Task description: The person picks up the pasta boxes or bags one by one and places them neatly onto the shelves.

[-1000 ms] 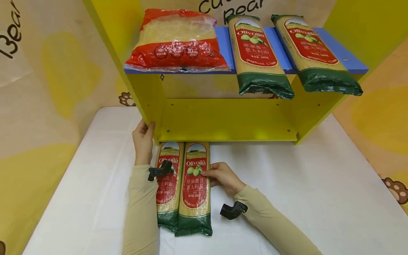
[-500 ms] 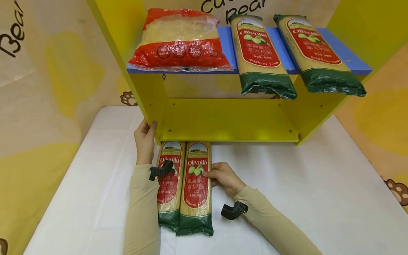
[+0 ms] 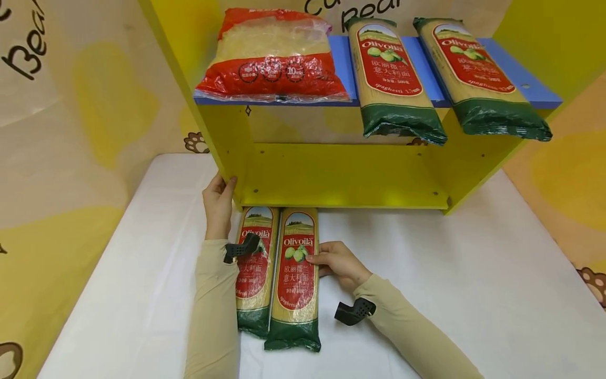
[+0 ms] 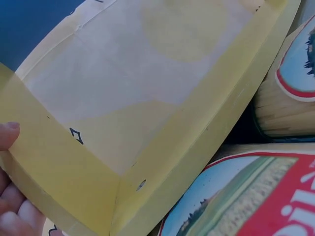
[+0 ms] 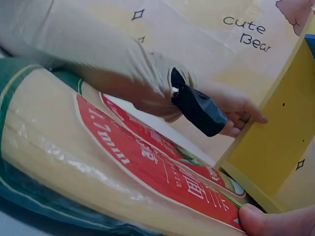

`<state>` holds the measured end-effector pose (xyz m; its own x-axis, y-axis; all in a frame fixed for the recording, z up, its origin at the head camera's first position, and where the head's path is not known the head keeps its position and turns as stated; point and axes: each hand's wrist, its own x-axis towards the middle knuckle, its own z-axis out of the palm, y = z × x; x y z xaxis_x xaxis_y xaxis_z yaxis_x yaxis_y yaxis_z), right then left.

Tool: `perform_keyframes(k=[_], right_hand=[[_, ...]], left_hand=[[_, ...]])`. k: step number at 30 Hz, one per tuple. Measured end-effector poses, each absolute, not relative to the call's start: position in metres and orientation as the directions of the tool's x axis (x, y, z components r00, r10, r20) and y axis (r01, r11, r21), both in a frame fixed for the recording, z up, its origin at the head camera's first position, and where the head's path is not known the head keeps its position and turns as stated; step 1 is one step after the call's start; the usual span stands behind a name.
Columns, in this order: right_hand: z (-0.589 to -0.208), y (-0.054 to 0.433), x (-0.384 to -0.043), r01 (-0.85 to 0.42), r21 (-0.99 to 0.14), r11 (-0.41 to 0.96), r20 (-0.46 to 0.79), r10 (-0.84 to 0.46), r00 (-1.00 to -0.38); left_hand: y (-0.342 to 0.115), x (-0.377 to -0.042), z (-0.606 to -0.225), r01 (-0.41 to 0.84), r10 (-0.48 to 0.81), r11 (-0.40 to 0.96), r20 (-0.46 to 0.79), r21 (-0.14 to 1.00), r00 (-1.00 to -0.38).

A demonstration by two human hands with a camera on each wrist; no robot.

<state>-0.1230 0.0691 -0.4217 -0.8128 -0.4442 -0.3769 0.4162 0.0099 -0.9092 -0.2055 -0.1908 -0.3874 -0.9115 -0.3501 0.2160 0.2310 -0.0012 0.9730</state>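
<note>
My left hand (image 3: 218, 210) grips the front edge of the yellow shelf unit's left side panel (image 3: 215, 131), thumb on the inner face and fingers round the outside, as the left wrist view shows. Two spaghetti packs lie face up side by side on the table, their top ends against the shelf's bottom board. By its right edge, my right hand (image 3: 342, 263) pinches the right spaghetti pack (image 3: 297, 279), thumb on its face; the fingers beneath are partly hidden. The left spaghetti pack (image 3: 255, 273) is partly covered by the left wrist's camera.
On the blue upper shelf (image 3: 341, 63) lie a red pasta bag (image 3: 276, 58) and two more spaghetti packs, one in the middle (image 3: 390, 73) and one at right (image 3: 473, 73), their green ends overhanging the front. The yellow lower board (image 3: 341, 173) sits on a white-covered table (image 3: 426, 295).
The head view has shifted slightly. The right spaghetti pack and my right hand have come a little toward me, and a thin gap shows between the packs. My left hand keeps its grip.
</note>
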Motion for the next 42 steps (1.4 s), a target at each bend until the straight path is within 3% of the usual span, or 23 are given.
perform_keyframes(k=[17, 42], right_hand=[[-0.415, 0.09, -0.106, 0.491, -0.871, 0.001, -0.415, -0.536, -0.735], [-0.398, 0.102, -0.078, 0.451, -0.893, 0.013, -0.366, -0.605, -0.707]], left_hand=[[-0.188, -0.208, -0.384, 0.234, -0.338, 0.01, 0.223, 0.972, -0.914], [-0.19, -0.205, -0.386, 0.221, -0.348, 0.009, 0.21, 0.975, -0.914]])
